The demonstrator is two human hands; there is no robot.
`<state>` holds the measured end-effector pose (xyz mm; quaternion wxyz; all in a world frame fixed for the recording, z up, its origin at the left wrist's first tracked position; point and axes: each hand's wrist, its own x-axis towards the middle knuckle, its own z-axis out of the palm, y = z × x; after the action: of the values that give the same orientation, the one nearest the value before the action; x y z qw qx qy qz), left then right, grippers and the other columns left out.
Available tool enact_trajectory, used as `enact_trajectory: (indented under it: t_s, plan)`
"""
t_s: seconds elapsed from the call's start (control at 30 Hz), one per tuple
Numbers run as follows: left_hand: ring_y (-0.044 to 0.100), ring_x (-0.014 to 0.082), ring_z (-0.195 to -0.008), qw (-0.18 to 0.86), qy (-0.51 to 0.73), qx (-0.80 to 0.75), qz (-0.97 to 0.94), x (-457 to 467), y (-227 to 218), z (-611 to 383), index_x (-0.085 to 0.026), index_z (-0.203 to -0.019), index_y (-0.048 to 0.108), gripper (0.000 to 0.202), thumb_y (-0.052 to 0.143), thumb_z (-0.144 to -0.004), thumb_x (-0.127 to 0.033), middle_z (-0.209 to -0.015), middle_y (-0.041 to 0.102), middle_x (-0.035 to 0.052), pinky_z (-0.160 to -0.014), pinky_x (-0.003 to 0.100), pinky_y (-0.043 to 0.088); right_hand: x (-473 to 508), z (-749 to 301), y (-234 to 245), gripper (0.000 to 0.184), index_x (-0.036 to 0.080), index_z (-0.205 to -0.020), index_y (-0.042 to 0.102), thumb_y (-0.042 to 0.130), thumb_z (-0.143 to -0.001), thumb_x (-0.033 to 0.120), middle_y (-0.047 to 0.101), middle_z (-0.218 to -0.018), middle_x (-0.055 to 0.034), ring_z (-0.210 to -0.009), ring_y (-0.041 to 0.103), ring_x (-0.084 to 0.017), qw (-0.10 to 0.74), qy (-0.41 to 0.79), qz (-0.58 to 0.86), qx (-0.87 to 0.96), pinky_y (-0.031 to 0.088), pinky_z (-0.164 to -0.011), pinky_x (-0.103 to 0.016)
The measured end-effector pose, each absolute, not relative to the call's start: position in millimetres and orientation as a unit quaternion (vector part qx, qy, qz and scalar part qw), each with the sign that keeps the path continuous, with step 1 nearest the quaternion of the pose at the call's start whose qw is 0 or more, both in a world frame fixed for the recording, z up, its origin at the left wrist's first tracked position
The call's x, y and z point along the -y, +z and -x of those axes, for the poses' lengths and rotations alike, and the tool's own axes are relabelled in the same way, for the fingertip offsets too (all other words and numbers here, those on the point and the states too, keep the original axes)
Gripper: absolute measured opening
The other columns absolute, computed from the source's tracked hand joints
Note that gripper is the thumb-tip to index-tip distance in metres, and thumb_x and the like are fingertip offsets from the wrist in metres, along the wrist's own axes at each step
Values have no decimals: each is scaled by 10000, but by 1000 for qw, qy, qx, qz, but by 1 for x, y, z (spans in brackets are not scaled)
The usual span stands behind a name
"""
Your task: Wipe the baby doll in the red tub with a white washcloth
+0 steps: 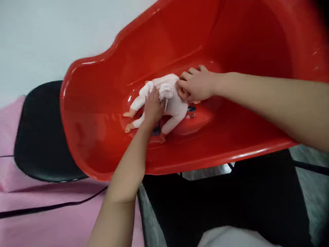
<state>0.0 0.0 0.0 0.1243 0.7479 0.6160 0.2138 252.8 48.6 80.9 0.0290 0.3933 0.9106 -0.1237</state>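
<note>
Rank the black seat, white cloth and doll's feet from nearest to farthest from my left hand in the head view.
1. White cloth: against your left hand.
2. Doll's feet: leftward, in the red tub.
3. Black seat: past the tub's left end.

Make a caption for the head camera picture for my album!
A doll lies in a red tub, left hand touching its clothes, right hand at its head.

- A black seat [46, 137] with rounded corners and a slight shine, at the left
- A pink cover [64, 223], lower left, partly hidden behind the seat
- A black cord [53, 207] running across the pink cover
- A pale, plain surface [51, 41], upper left
- A streaky grey floor [317, 195], lower right
</note>
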Motion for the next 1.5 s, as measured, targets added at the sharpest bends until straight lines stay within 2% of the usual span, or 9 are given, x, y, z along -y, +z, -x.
enact_trajectory:
  t_s: [0.13, 0.4, 0.53, 0.73, 0.93, 1.03, 1.2, 1.37, 1.5]
  plan:
    - [329, 250, -1672, 150, 213, -615, -745, 0, -2, -2, -270, -1557, 527, 529, 537, -1053, -429, -1736, 478, 51, -1431, 500, 201, -49, -256, 83, 622, 116, -1432, 677, 535, -1039, 577, 595, -1554, -212, -1416, 506, -465, 27, -116, -377, -918, 356, -1169, -667]
    - [305, 174, -1681, 154, 183, -578, -780, 8, 9, -8, -313, -1559, 512, 513, 485, -1059, -424, -1789, 389, -18, -1439, 439, 227, -63, -259, 67, 656, 200, -1525, 605, 529, -1028, 622, 552, -1577, -145, -1419, 505, -443, 45, -81, -358, -929, 393, -1148, -656]
    - [303, 189, -1683, 150, 180, -569, -788, 12, 12, -11, -302, -1574, 500, 497, 516, -1083, -379, -1809, 352, -25, -1436, 435, 234, -60, -258, 73, 692, 175, -1555, 572, 585, -1010, 600, 519, -1600, -170, -1440, 475, -452, 70, -87, -364, -925, 369, -1163, -651]
    - [334, 219, -1670, 143, 189, -549, -801, 13, 11, -11, -201, -1559, 520, 499, 558, -1075, -320, -1791, 388, 84, -1418, 447, 272, -52, -255, 88, 700, 100, -1529, 576, 656, -990, 540, 544, -1577, -239, -1410, 494, -465, 84, -89, -364, -923, 388, -1122, -653]
    - [297, 229, -1691, 150, 142, -592, -779, 13, 16, -18, -347, -1590, 497, 540, 608, -1063, -382, -1782, 407, -23, -1433, 509, 231, -55, -257, 80, 683, 99, -1477, 631, 659, -995, 581, 569, -1560, -235, -1403, 498, -461, 42, -108, -364, -924, 365, -1131, -650]
    - [296, 226, -1691, 145, 151, -588, -781, 11, 14, -15, -314, -1608, 484, 551, 559, -1078, -446, -1790, 396, 13, -1437, 490, 212, -56, -256, 79, 694, 125, -1499, 621, 659, -984, 589, 568, -1552, -216, -1399, 507, -469, 67, -93, -368, -923, 382, -1139, -662]
    - [325, 235, -1677, 125, 174, -587, -781, 7, 5, -5, -221, -1629, 479, 625, 495, -1068, -496, -1792, 386, 92, -1430, 461, 218, -62, -259, 70, 676, 198, -1519, 616, 497, -1043, 662, 567, -1556, -156, -1408, 517, -453, 42, -91, -367, -925, 380, -1150, -682]
    - [353, 249, -1663, 99, 169, -641, -742, 5, 1, -2, -295, -1636, 487, 571, 528, -1080, -421, -1761, 447, 43, -1419, 465, 236, -67, -261, 63, 702, 200, -1543, 597, 511, -1033, 675, 546, -1581, -165, -1425, 499, -457, 45, -94, -367, -924, 367, -1161, -679]
    - [381, 328, -1641, 70, 148, -669, -725, 7, 1, -2, -183, -1627, 509, 565, 548, -1096, -371, -1754, 446, 132, -1407, 523, 232, -70, -262, 59, 742, 209, -1576, 564, 498, -1023, 699, 525, -1609, -163, -1436, 484, -459, 39, -90, -361, -928, 366, -1159, -672]
